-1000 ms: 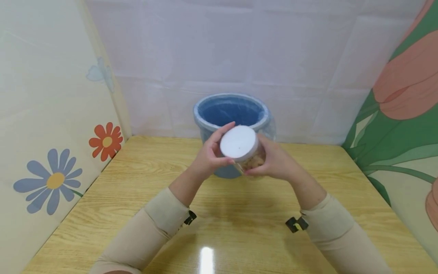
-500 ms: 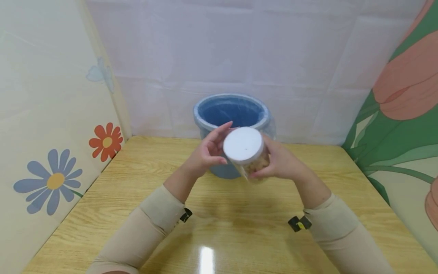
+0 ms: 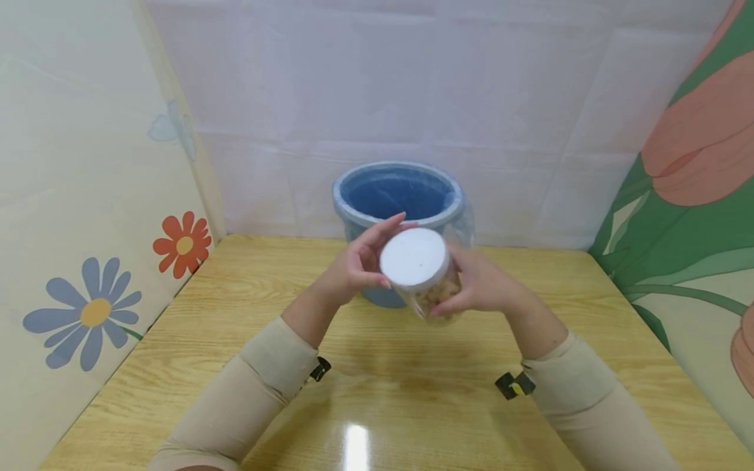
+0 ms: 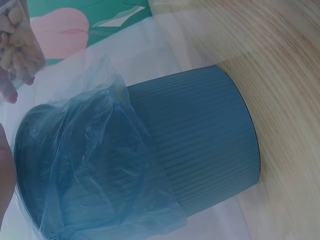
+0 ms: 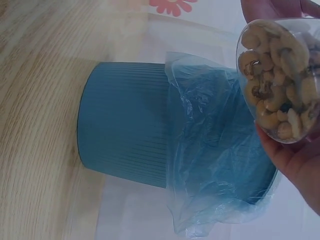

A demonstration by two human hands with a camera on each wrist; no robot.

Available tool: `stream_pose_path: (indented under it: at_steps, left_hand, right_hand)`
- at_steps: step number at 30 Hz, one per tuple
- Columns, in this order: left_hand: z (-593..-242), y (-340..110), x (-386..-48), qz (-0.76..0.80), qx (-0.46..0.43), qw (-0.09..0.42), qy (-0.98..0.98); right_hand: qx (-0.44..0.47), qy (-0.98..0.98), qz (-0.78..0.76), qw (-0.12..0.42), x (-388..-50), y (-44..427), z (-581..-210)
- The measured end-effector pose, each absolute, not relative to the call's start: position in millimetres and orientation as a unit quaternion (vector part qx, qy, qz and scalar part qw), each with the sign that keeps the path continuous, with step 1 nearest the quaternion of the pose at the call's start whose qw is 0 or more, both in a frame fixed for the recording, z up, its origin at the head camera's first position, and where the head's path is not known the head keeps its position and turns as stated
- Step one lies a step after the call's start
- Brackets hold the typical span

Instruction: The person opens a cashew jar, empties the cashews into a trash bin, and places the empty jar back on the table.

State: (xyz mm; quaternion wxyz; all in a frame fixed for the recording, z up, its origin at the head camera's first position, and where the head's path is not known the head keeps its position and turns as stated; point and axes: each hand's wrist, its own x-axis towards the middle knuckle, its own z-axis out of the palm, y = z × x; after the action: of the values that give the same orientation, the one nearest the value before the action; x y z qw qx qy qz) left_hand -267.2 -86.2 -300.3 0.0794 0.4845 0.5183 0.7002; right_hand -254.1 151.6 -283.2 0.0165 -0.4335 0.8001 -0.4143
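A clear jar [image 3: 438,294] of cashew nuts, topped by a white lid [image 3: 414,256], is held tilted above the table. My right hand [image 3: 485,281] grips the jar's body from the right, thumb on the near side. Around the lid's left edge curve the thumb and fingers of my left hand [image 3: 359,265], thumb tip at the near rim and fingertips at the far rim. In the right wrist view the jar's rounded bottom [image 5: 280,82] shows the nuts through it. Some left fingertips are hidden behind the lid.
A blue ribbed bin [image 3: 397,173] stands behind the hands near the back wall. A thin plastic bag [image 5: 210,135] lines it and hangs over its rim. Wood-grain table [image 3: 389,373] lies beneath; flower-printed panels [image 3: 94,311] stand at both sides.
The jar went slightly right, away from the left thumb, then back left and a little lower. The left hand loosened from the lid, then closed in on it again. The bin stayed put.
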Motion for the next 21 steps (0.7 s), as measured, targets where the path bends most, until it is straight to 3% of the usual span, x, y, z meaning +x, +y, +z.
stream_pose_path:
  at_steps: [8,15,21]
  left_hand:
    - [-300,-83,-264,0.686,0.49,0.062,0.534]
    - [-300,-80,-263,0.691,0.473,0.045,0.545]
    - [-301,-78,-261,0.698,0.457,0.026,0.551]
  right_hand:
    - [-0.416,0.816,-0.401,0.02,-255,147,-285]
    - [-0.384,0.831,-0.402,0.027,-233,138,-264]
    - [-0.374,0.835,-0.403,0.011,-253,143,-286]
